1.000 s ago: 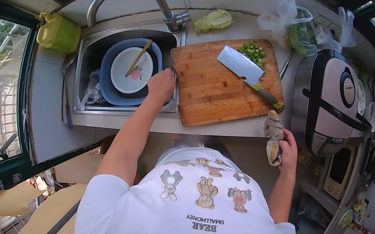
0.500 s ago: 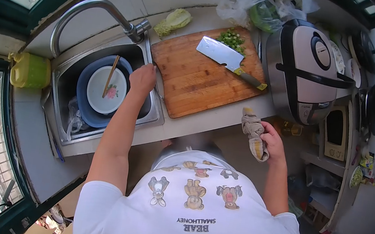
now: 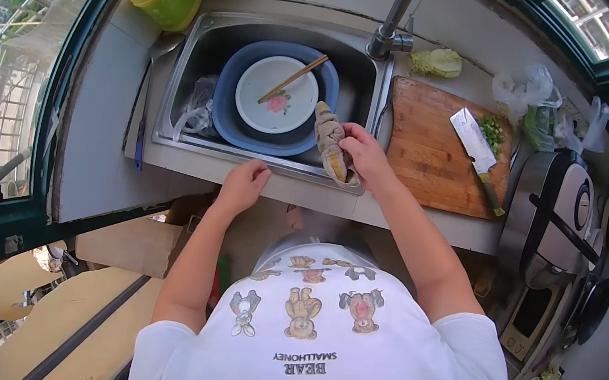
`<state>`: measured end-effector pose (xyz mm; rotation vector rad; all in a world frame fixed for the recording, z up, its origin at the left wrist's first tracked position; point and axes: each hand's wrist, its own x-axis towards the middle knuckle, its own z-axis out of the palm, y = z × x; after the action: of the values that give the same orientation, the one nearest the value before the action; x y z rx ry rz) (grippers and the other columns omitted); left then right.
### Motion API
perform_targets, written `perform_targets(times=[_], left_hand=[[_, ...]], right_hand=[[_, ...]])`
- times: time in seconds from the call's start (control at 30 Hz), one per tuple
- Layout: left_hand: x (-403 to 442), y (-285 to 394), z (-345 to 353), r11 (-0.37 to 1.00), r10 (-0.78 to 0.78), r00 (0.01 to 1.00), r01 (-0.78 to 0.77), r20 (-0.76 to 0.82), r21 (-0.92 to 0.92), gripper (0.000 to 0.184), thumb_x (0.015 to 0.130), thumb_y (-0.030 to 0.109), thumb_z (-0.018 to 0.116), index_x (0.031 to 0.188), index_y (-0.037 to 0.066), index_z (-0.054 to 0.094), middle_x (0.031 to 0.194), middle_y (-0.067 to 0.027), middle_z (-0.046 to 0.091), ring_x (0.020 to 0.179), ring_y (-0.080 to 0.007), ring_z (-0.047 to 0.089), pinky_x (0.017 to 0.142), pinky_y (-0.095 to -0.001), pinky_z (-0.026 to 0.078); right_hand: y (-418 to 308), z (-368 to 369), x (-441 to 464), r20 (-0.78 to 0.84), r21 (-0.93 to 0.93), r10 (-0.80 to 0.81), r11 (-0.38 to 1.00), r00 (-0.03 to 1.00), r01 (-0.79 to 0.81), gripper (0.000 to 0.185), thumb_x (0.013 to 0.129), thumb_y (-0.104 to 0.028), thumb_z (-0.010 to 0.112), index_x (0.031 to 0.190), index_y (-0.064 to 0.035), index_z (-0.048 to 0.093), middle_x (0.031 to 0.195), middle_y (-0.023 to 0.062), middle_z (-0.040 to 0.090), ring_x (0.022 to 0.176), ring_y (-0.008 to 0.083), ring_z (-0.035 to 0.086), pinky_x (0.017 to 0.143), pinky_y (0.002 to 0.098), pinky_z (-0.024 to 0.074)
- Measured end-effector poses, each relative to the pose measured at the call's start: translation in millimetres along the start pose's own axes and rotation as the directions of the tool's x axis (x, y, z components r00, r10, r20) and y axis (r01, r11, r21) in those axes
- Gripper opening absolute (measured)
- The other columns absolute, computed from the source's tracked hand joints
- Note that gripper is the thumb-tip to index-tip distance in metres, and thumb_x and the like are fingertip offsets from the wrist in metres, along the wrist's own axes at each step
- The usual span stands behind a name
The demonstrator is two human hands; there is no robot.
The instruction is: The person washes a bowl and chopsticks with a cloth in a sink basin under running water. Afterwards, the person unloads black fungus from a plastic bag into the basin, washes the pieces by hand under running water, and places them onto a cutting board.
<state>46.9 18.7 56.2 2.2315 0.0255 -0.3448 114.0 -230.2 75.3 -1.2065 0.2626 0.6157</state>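
Your left hand (image 3: pixel 242 186) is before the front edge of the pale counter (image 3: pixel 459 228), fingers curled inward with nothing visible in them; whether the fingertips press together cannot be told. Your right hand (image 3: pixel 366 156) pinches a twisted grey-beige cloth with yellowish patches (image 3: pixel 334 145) between thumb and fingers. The cloth is at the near right corner of the rectangular stainless-steel sink (image 3: pixel 199 147); contact with the rim cannot be confirmed.

Advised: hold the pinch firm, gather the loose end, and bring your left hand in to support it.

Beyond the cloth, the round blue plastic basin (image 3: pixel 226 92) fills much of the sink and leaves little room. In it is a white bowl with a pink flower (image 3: pixel 295 104); slim wooden chopsticks (image 3: pixel 295 78) cross its rim and could be knocked. A crumpled clear plastic bag (image 3: pixel 198 109) lies left of the basin.

To the right, the brown wooden cutting board (image 3: pixel 425 142) carries a broad-bladed steel cleaver (image 3: pixel 475 144), handle towards you; guard your forearm. Chopped greens (image 3: pixel 491 131) lie beside the blade. Farther back, the curved steel faucet (image 3: pixel 400 13) limits lifting height.
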Motion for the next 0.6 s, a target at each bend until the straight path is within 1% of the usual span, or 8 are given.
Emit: perform_targets(times=[0.03, 0.1, 0.2, 0.27, 0.33, 0.4, 0.5, 0.6], left_hand=[[-12, -8, -5, 0.999, -0.04, 0.999, 0.039, -0.006, -0.032, 0.018, 0.084, 0.017, 0.054, 0.085, -0.001, 0.056, 0.064, -0.0088, 0.055, 0.058, -0.0175, 0.052, 0.056, -0.0287, 0.042], [-26, -23, -12, 0.99, -0.102, 0.995, 0.1, -0.012, -0.098, 0.017, 0.085, 0.016, 0.054, 0.086, 0.0, 0.056, 0.064, -0.0051, 0.054, 0.058, -0.0119, 0.051, 0.055, -0.0253, 0.041], [-43, -35, -22, 0.975, -0.16, 0.986, 0.151, -0.038, -0.163, 0.014, 0.086, 0.015, 0.053, 0.087, 0.001, 0.056, 0.064, -0.0022, 0.052, 0.058, -0.0084, 0.049, 0.055, -0.0225, 0.041], [-51, -36, -25, 0.967, -0.191, 0.981, 0.18, -0.045, -0.181, 0.014, 0.086, 0.014, 0.053, 0.087, 0.001, 0.056, 0.065, -0.002, 0.052, 0.058, -0.0086, 0.049, 0.055, -0.0228, 0.041], [-48, -35, -24, 0.957, -0.211, 0.976, 0.197, -0.045, -0.211, 0.014, 0.086, 0.014, 0.053, 0.088, 0.001, 0.056, 0.066, -0.0018, 0.053, 0.058, -0.0086, 0.049, 0.055, -0.0228, 0.041], [-47, -32, -21, 0.944, -0.23, 0.972, 0.215, -0.035, -0.249, 0.014, 0.086, 0.013, 0.054, 0.088, 0.0, 0.056, 0.067, -0.0016, 0.053, 0.059, -0.0084, 0.049, 0.055, -0.0226, 0.041], [-30, -21, -13, 0.944, -0.216, 0.976, 0.202, -0.027, -0.261, 0.015, 0.086, 0.014, 0.054, 0.09, 0.0, 0.056, 0.068, -0.0016, 0.054, 0.06, -0.0083, 0.049, 0.056, -0.0223, 0.041], [-12, 9, -16, 0.936, -0.218, 0.976, 0.206, -0.01, -0.285, 0.015, 0.084, 0.014, 0.055, 0.088, 0.0, 0.057, 0.068, -0.0049, 0.055, 0.061, -0.0123, 0.05, 0.059, -0.0246, 0.043]], right_hand=[[10, 9, 20, 0.003, -0.231, -0.099, 0.968, 0.995, 0.097, 0.028, 0.082, -0.012, 0.049, 0.106, -0.0011, 0.054, 0.101, 0.0104, 0.056, 0.093, 0.0192, 0.054, 0.081, 0.0282, 0.043], [19, 21, 51, 0.076, -0.637, -0.297, 0.72, 0.952, 0.276, 0.025, 0.082, -0.016, 0.051, 0.102, -0.001, 0.057, 0.1, 0.0142, 0.057, 0.091, 0.0243, 0.055, 0.081, 0.0311, 0.0436], [-20, 19, 54, 0.168, -0.858, -0.668, 0.263, 0.724, 0.442, 0.022, 0.08, -0.017, 0.055, 0.096, -0.0017, 0.059, 0.099, 0.0184, 0.057, 0.093, 0.0314, 0.054, 0.082, 0.0362, 0.0432], [-61, -20, 66, 0.078, -0.924, -0.758, 0.189, 0.648, 0.333, 0.02, 0.076, -0.012, 0.056, 0.093, -0.0031, 0.06, 0.102, 0.0164, 0.056, 0.095, 0.0319, 0.053, 0.083, 0.0371, 0.0429], [-101, -48, 65, -0.023, -0.989, -0.812, 0.106, 0.583, 0.108, 0.024, 0.072, -0.007, 0.055, 0.096, -0.0049, 0.06, 0.105, 0.0143, 0.055, 0.098, 0.0313, 0.052, 0.083, 0.0373, 0.0431], [-115, -94, 92, 0.239, -0.971, -0.864, -0.217, 0.443, 0.1, 0.029, 0.073, -0.005, 0.051, 0.1, -0.005, 0.059, 0.113, 0.0104, 0.053, 0.107, 0.0275, 0.048, 0.092, 0.04, 0.0378], [-137, -103, 108, 0.477, -0.811, -0.723, -0.581, 0.501, -0.065, 0.032, 0.075, -0.006, 0.046, 0.106, -0.0041, 0.056, 0.12, 0.0071, 0.05, 0.119, 0.023, 0.04, 0.102, 0.0447, 0.0263], [-144, -127, 131, 0.494, -0.754, -0.621, -0.655, 0.609, -0.056, 0.033, 0.077, -0.008, 0.043, 0.108, -0.0029, 0.054, 0.126, 0.0042, 0.046, 0.126, 0.0201, 0.032, 0.106, 0.0473, 0.0155]])
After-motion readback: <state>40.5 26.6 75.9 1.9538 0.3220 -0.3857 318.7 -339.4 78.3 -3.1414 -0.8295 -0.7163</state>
